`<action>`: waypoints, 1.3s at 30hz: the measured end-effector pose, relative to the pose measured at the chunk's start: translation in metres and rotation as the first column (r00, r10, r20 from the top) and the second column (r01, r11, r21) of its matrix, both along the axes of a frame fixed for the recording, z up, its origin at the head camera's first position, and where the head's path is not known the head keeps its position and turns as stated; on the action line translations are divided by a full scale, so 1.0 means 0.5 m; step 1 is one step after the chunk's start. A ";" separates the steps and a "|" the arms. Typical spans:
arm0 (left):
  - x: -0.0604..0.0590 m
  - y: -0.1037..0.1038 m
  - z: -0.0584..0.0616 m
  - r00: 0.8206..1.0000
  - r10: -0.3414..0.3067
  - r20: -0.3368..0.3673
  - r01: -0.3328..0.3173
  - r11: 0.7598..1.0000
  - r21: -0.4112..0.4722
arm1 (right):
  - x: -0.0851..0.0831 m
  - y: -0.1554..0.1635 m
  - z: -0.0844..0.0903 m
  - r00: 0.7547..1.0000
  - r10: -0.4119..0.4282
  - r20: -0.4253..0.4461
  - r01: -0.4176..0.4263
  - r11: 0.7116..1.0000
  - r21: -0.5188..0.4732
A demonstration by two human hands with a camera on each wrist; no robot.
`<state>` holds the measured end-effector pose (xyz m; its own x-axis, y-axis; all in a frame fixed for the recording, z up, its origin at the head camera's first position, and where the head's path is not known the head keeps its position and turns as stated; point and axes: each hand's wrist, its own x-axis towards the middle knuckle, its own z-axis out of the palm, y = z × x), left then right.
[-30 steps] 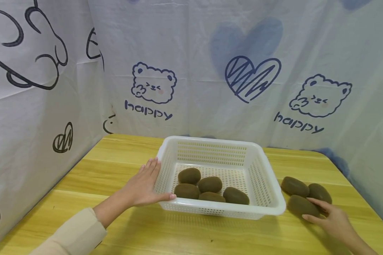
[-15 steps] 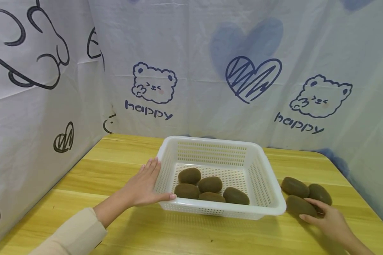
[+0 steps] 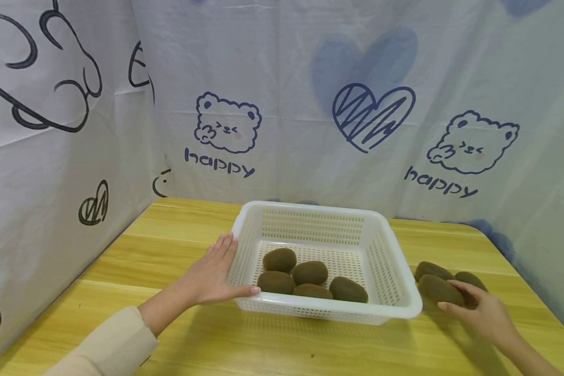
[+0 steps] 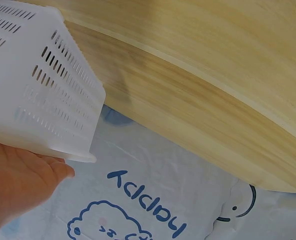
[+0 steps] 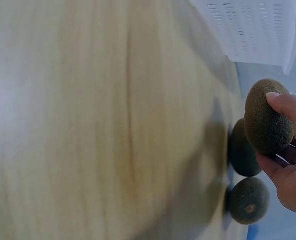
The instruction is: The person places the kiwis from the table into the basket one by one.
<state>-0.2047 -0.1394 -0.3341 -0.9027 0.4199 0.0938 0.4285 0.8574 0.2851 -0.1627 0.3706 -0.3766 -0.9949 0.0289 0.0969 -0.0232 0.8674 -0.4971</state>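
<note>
Kiwi (image 3: 441, 290) pinched in my right hand (image 3: 491, 316) hangs just off the table (image 3: 263, 350), right of the basket (image 3: 319, 305). I count five kiwis (image 3: 309, 272) already inside and two others (image 5: 248, 201) left outside; my left hand (image 3: 211, 274), fingers straight, rests against the basket's left end.

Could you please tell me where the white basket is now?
In the head view, the white basket stands on the table, between the left hand, touching its left side, and the right hand, which holds a kiwi.

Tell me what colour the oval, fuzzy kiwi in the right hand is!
The oval, fuzzy kiwi is brown; it shows best in the right wrist view.
</note>
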 end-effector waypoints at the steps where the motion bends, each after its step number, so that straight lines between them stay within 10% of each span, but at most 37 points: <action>1: 0.000 0.000 0.000 1.000 0.000 0.000 0.000 1.000 0.000 | 0.000 -0.001 0.004 1.000 0.001 -0.015 -0.001 1.000 0.003; 27: 0.001 -0.002 0.001 1.000 -0.001 -0.002 0.001 1.000 0.005 | -0.050 -0.105 0.142 0.968 0.085 -0.237 -0.104 0.992 -0.068; 39: 0.001 0.000 -0.002 1.000 0.001 -0.012 -0.001 1.000 0.001 | -0.070 -0.178 0.137 0.959 0.161 -0.234 -0.198 0.970 -0.142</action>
